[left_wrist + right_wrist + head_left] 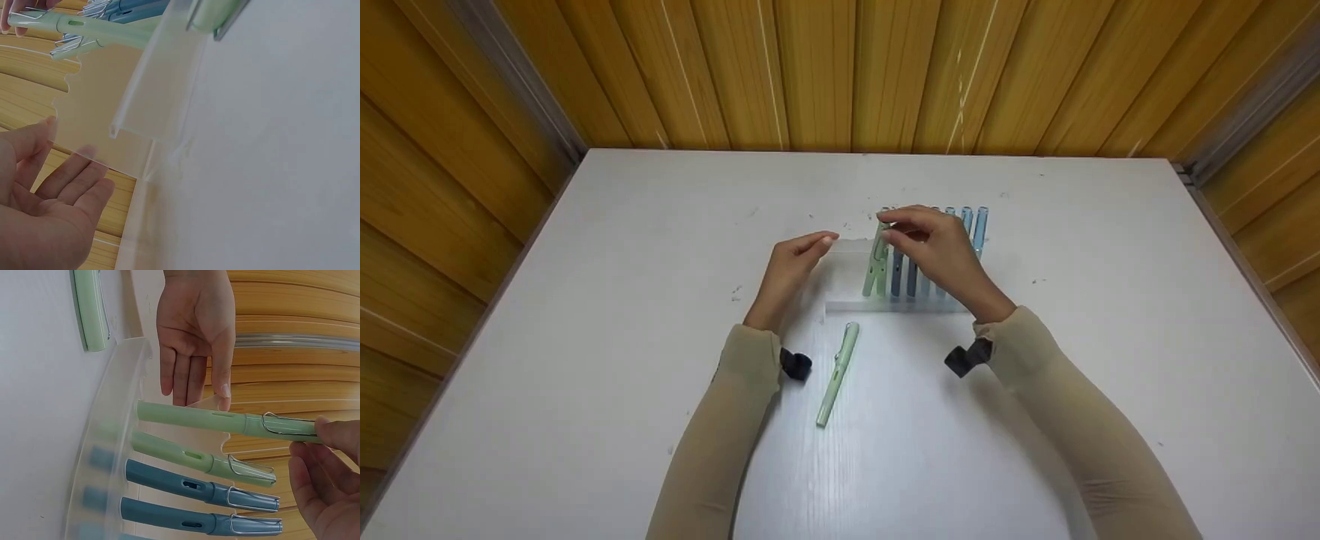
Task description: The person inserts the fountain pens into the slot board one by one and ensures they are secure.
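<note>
blocking part of the clear plastic pen rack (847,306), the right hand (937,251) pinches one pale green clipped pen (225,421) there; left hand (791,270) open, steadying it; another green pen (838,373) lies on the white surface (585,337).

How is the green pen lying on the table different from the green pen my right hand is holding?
The loose green pen lies flat on the table, untouched; the held green pen leans in the clear rack, its clip end pinched by the right hand. Both are pale green with clips.
</note>
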Demonstrator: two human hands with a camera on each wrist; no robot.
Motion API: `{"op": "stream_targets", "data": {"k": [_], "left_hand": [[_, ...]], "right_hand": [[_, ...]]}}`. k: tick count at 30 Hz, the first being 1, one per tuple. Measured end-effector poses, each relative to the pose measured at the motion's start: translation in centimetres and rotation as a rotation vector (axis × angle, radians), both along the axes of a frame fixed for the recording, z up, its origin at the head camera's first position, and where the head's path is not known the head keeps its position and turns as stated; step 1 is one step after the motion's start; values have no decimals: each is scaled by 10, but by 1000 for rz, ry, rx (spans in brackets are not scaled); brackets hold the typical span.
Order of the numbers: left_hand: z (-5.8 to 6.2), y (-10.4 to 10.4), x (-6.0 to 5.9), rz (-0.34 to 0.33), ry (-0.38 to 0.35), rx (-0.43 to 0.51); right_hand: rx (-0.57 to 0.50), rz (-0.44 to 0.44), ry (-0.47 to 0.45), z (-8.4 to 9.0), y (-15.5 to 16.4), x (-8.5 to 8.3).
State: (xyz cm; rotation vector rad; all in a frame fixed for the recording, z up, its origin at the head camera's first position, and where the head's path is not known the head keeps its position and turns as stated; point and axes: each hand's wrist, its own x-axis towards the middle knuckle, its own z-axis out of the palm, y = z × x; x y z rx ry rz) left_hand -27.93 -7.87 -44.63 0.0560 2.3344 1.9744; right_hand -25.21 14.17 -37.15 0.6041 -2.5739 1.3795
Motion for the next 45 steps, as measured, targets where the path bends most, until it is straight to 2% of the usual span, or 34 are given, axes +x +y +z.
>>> {"op": "stream_targets", "data": {"k": [15, 23, 36, 38, 45], "left_hand": [[-1, -1, -1, -9, 7, 0], [1, 0, 0, -2, -44, -14], [5, 0, 2, -13, -42, -6], [1, -1, 0, -12, -34, -3], [0, -1, -1, -18, -23, 2]], "right_hand": [[38, -5, 2, -5, -5, -8], [41, 2, 37, -6, -7, -9], [107, -12, 132, -10, -12, -12], [121, -15, 150, -11, -12, -12], [194, -14, 263, -14, -13, -14]]}}
